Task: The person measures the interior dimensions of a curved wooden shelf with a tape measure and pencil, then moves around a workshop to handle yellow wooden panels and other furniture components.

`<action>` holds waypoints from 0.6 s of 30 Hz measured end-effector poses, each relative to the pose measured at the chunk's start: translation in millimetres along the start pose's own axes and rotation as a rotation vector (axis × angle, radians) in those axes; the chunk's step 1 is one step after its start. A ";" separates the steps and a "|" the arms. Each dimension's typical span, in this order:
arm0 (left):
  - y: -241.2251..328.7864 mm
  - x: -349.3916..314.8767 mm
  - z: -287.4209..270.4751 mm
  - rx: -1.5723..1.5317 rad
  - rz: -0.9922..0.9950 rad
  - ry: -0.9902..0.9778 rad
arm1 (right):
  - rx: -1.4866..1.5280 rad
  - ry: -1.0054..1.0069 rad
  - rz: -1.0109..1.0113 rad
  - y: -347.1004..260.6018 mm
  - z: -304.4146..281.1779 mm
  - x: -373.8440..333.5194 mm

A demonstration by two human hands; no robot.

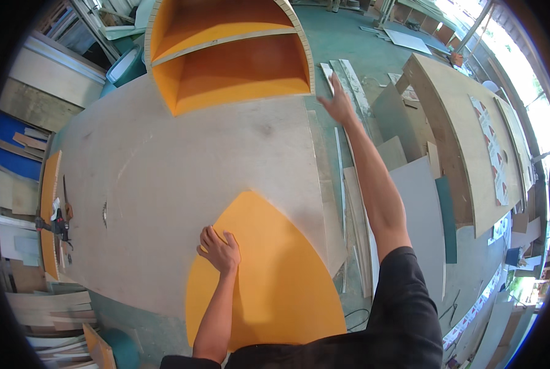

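A yellow board (281, 270) with curved sides and a pointed far end lies against my body, over the near edge of a grey-brown worktable (213, 147). My left hand (221, 249) rests on its left part, fingers spread. My right arm reaches far forward, and my right hand (337, 101) is in the air past the table's right edge, fingers apart, holding nothing. Just left of that hand, at the table's far end, stands an open cabinet (238, 67) with yellow-orange insides, one shelf and a curved frame.
A power drill (59, 224) lies by a yellow strip (50, 215) at the table's left edge. Long boards (352, 92) lie on the floor to the right, near a large plywood box (453, 123). Stacked offcuts (47, 313) sit at lower left, and a green bin (127, 66) stands beside the cabinet.
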State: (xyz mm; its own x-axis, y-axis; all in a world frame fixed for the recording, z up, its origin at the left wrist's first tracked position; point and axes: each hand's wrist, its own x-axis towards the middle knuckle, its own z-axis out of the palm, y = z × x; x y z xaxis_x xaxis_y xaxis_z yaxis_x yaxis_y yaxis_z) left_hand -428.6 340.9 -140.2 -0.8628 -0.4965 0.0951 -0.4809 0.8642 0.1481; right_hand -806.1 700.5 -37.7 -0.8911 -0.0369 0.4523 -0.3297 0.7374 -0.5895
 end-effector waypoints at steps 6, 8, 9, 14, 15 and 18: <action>1.1 5.3 -4.2 -0.001 0.032 0.041 | -0.097 -0.016 0.183 -3.9 66.1 107.3; 1.1 3.6 -4.7 0.010 0.031 0.035 | -0.118 0.019 0.194 -2.7 74.5 108.7; 1.5 3.5 -4.8 0.009 0.048 0.063 | -0.136 0.049 0.177 -0.2 74.6 107.8; 3.6 2.8 -4.0 -0.006 0.055 0.084 | -0.225 0.127 0.039 4.5 77.8 101.3; 3.9 2.5 -3.1 -0.001 0.046 0.046 | -0.231 0.125 0.060 2.5 80.6 101.1; 0.3 0.9 -4.6 0.047 0.016 0.018 | -0.132 0.079 0.249 -9.0 89.1 102.0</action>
State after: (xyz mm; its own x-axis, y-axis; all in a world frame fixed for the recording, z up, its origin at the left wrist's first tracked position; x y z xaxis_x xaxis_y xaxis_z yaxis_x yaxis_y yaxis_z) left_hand -428.8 340.3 -135.6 -0.8676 -0.4838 0.1148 -0.4745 0.8746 0.0997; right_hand -921.9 630.0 -45.9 -0.9109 0.2045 0.3583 -0.0564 0.7987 -0.5991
